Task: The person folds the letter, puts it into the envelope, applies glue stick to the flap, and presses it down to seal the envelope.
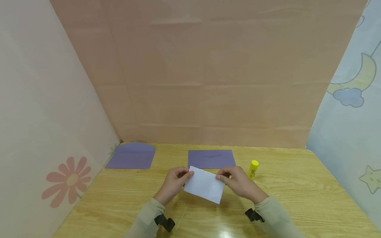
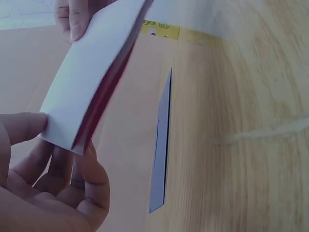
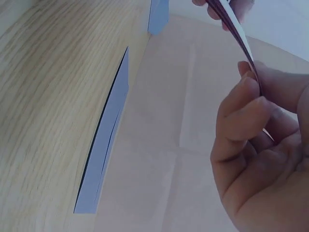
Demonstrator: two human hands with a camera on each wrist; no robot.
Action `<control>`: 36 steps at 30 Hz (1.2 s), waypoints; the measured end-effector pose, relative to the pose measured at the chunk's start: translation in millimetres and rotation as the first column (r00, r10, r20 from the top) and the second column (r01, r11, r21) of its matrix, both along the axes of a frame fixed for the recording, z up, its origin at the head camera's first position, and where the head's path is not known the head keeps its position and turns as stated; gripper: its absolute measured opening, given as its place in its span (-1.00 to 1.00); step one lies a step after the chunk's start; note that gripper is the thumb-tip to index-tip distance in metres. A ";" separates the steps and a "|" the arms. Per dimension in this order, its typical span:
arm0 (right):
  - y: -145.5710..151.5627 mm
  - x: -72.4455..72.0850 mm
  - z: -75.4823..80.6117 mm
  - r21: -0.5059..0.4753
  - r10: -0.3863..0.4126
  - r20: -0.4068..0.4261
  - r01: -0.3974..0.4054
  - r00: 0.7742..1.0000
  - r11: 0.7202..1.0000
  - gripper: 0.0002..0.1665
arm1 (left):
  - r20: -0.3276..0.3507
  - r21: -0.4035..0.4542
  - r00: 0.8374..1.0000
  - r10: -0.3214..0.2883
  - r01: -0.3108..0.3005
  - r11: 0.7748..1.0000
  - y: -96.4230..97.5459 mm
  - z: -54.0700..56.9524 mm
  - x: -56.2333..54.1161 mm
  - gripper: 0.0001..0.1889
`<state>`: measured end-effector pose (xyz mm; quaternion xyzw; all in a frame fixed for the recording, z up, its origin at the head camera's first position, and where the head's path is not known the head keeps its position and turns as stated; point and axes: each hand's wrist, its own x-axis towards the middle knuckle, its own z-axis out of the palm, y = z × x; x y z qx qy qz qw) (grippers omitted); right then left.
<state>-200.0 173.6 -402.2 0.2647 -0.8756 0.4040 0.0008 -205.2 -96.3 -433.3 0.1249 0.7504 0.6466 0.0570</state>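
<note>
Between my two hands is a folded white card (image 1: pixel 204 185), held tilted above the table. My left hand (image 1: pixel 175 182) pinches its left edge, thumb on the white face. At the upper right edge, my right hand (image 1: pixel 239 183) pinches it with thumb and curled fingers. In the left wrist view the card (image 2: pixel 91 67) parts slightly along one side and shows red inside. Seen from the right wrist, the card (image 3: pixel 236 31) is nearly edge-on. Just beyond the hands lies a purple envelope (image 1: pixel 209 159), flap side up.
A second purple envelope (image 1: pixel 131 157), its flap raised open, lies at the table's far left corner. A yellow glue stick (image 1: pixel 253 168) stands right of my right hand. The wooden table (image 1: pixel 297 191) meets a tan paper backdrop (image 1: pixel 208 82) behind and patterned walls at both sides.
</note>
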 end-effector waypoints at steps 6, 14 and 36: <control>3.7 -0.5 0.9 -0.018 -0.089 -0.009 0.089 0.996 0.996 -0.86 | 0.019 -0.047 0.999 -0.026 0.027 0.999 -2.1 -4.0 -1.6 -0.69; 1.1 -5.6 -6.2 0.033 -0.090 0.044 0.089 0.995 0.995 -0.86 | 0.010 -0.116 0.997 -0.079 0.079 0.990 -2.2 -7.1 -1.2 -0.75; 17.9 -3.3 -28.7 0.053 -0.141 0.148 0.135 0.979 0.989 -0.82 | -0.134 -0.784 0.983 0.122 -0.180 0.594 -132.5 -6.5 -55.2 -0.45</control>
